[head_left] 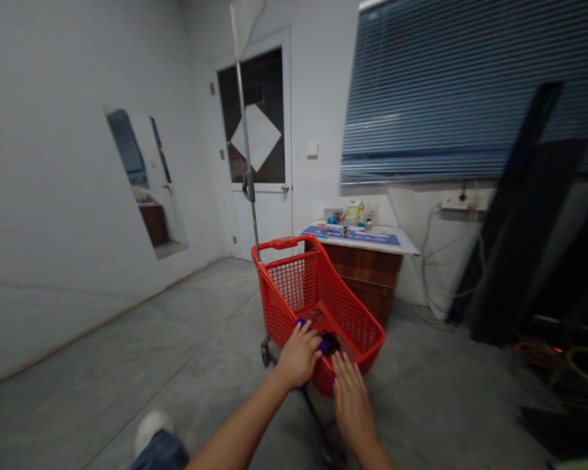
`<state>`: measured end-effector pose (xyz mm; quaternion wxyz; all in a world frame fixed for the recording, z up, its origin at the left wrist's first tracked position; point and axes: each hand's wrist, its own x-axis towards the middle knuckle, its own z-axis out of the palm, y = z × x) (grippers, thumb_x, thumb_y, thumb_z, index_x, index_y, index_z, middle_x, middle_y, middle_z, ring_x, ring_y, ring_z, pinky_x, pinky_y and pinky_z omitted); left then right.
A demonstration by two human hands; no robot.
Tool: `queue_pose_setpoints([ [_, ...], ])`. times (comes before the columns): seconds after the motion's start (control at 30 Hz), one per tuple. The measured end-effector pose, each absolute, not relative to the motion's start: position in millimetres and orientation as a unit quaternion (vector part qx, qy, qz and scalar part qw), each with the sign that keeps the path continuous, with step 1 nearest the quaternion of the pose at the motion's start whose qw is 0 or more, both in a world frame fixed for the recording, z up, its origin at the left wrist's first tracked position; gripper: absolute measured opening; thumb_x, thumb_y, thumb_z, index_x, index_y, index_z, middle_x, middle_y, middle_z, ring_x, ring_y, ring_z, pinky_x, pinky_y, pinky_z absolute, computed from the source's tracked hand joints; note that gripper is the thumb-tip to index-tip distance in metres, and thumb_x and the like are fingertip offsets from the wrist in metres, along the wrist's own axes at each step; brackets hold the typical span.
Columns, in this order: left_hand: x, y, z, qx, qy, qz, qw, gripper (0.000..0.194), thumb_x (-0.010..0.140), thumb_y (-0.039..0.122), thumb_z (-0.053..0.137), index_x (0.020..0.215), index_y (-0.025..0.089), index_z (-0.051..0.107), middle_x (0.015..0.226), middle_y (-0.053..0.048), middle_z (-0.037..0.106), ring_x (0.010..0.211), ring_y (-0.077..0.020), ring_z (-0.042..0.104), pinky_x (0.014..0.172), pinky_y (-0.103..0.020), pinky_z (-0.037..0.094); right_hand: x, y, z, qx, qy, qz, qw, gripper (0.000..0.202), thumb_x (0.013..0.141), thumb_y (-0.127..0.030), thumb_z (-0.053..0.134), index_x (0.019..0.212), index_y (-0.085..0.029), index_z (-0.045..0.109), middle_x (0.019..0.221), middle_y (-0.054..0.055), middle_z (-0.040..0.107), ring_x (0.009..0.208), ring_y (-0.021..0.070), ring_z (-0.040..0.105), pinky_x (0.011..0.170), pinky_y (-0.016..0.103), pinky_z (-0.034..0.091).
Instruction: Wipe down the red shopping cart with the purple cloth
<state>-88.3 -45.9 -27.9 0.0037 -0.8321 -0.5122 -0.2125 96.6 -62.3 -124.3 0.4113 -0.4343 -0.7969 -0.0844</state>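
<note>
A red plastic shopping cart [350, 307] with a grid basket stands on the floor in front of me, its handle at the far end. My left hand [300, 352] is at the near left rim of the basket, fingers curled round a dark purple item [327, 344] whose shape is partly hidden. Just right of it, my right hand [351, 395] lies over the near rim with its fingers stretched out, its fingertips close to the purple item.
A wooden cabinet [367, 274] with a printed board and small items stands behind the cart. A metal pole [245, 130] rises beside the cart handle. Dark panels [524, 241] lean at right. A mirror [147, 183] hangs on the left wall; my shoe [151, 427] is lower left.
</note>
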Motion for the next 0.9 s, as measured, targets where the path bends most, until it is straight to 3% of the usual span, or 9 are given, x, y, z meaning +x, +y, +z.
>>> queue_pose_setpoints([
  [0.33, -106, -33, -7, -0.833, -0.524, -0.178, -0.021, 0.032, 0.095, 0.029, 0.046, 0.125, 0.023, 0.057, 0.131, -0.005, 0.059, 0.141, -0.0258, 0.03, 0.119, -0.052, 0.012, 101, -63, -121, -0.436, -0.807, -0.082, 0.389, 0.05, 0.098, -0.024, 0.028, 0.147, -0.019, 0.035, 0.144, 0.006, 0.049, 0.137, 0.02, 0.037, 0.11, 0.042, 0.037],
  [0.67, -94, -52, -34, -0.846, -0.49, -0.211, -0.001, 0.038, 0.095, 0.032, 0.047, 0.132, 0.025, 0.051, 0.141, -0.006, 0.051, 0.143, -0.0247, 0.026, 0.119, -0.052, 0.014, 98, -66, -125, -0.429, -0.807, -0.099, 0.394, 0.051, 0.097, -0.021, 0.029, 0.149, -0.019, 0.031, 0.146, 0.006, 0.046, 0.138, 0.0208, 0.035, 0.109, 0.044, 0.038],
  [0.9, -110, -36, -19, -0.806, -0.554, -0.207, -0.021, 0.035, 0.096, 0.027, 0.045, 0.13, 0.023, 0.054, 0.142, -0.006, 0.051, 0.144, -0.0252, 0.023, 0.118, -0.052, 0.017, 119, -42, -110, -0.427, -0.838, -0.074, 0.333, 0.046, 0.098, -0.025, 0.029, 0.14, -0.018, 0.047, 0.144, 0.007, 0.049, 0.134, 0.0201, 0.042, 0.111, 0.044, 0.035],
])
